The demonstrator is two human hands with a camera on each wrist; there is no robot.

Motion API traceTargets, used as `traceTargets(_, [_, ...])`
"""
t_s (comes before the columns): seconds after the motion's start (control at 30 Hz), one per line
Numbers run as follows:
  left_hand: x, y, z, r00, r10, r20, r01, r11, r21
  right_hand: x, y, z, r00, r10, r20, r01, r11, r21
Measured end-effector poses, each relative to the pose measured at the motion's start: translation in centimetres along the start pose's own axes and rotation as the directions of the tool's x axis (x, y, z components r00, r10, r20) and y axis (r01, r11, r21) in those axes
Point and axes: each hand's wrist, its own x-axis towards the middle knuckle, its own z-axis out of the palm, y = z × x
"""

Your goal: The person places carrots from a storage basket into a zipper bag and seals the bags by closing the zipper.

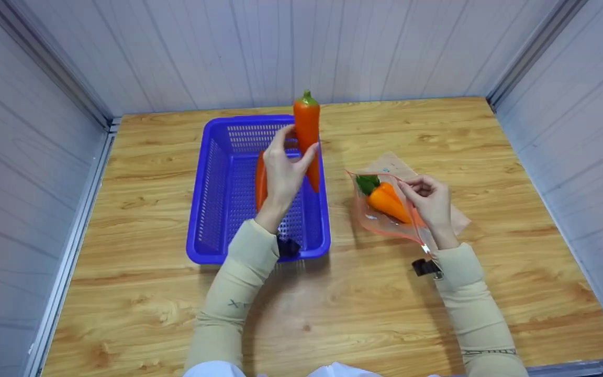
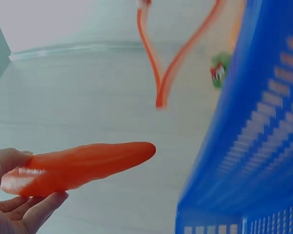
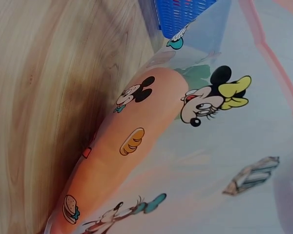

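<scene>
**Red-orange carrot (image 1: pixel 306 123) up in the left hand (image 1: pixel 285 175), bag (image 1: pixel 363 219) spread by the right hand (image 1: pixel 429 203)**

Head view: the left hand holds the carrot, thumb on one side and fingers on the other, stem end up and tip down, above the right side of the blue basket (image 1: pixel 206 157). Gripped this way, it probably clears the basket's wall. Another red-orange piece (image 1: pixel 260 183) lies inside, partly hidden by the hand. The right hand pinches the bag's coral edge between thumb and fingers, apparently so the mouth gapes. A leafy-topped orange carrot (image 1: pixel 388 201) lies within, and the bag rests on the wooden table (image 1: pixel 364 303) right of the basket, presumably for a short reach between them.

Left wrist view: thumb and fingers close around one end of the carrot, leaving its rounded tip free. The tip lies outside the basket and touches nothing; the bag's coral edges form a V nearby.

Right wrist view: clear film printed with cartoon figures covers the leafy-topped carrot, which lies along one side of the bag. The pinch itself cannot be made out here.
</scene>
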Motion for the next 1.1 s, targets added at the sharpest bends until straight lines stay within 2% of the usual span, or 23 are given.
traceTargets(0.33, [-3.2, 1.5, 3.1, 0.996, 0.006, 0.090, 0.006, 0.990, -0.141, -0.1, 0.0, 0.0, 1.000, 0.019, -0.009, -0.019, 1.000, -0.006])
traceTargets(0.57, [-5.1, 4.1, 3.7, 0.993, 0.037, 0.113, -0.012, 0.976, -0.216, -0.1, 0.1, 0.0, 1.000, 0.000, -0.008, 0.000, 1.000, -0.001])
traceTargets(0.7, [-6.1, 3.7, 4.6, 0.992, 0.029, 0.121, 0.004, 0.964, -0.266, 0.0, 0.2, 0.0, 1.000, -0.011, -0.004, 0.011, 1.000, -0.006])
traceTargets(0.77, [-6.6, 2.9, 5.4, 0.991, 0.040, 0.125, -0.003, 0.959, -0.284, 0.0, 0.2, 0.1, 1.000, -0.011, -0.005, 0.011, 1.000, -0.008])
traceTargets(0.9, [-7.6, 2.4, 6.5, 0.989, 0.016, 0.150, 0.026, 0.960, -0.280, -0.1, 0.1, 0.1, 1.000, 0.010, -0.008, -0.010, 1.000, -0.004])
traceTargets(1.0, [-8.4, 1.8, 7.4, 0.983, -0.028, 0.183, 0.084, 0.949, -0.304, -0.2, -0.1, 0.1, 1.000, 0.019, -0.009, -0.019, 1.000, 0.003])
traceTargets(1.1, [-9.1, 0.1, 8.7, 0.972, -0.067, 0.224, 0.140, 0.934, -0.328, -0.2, -0.2, 0.1, 1.000, 0.015, -0.010, -0.015, 1.000, 0.008])
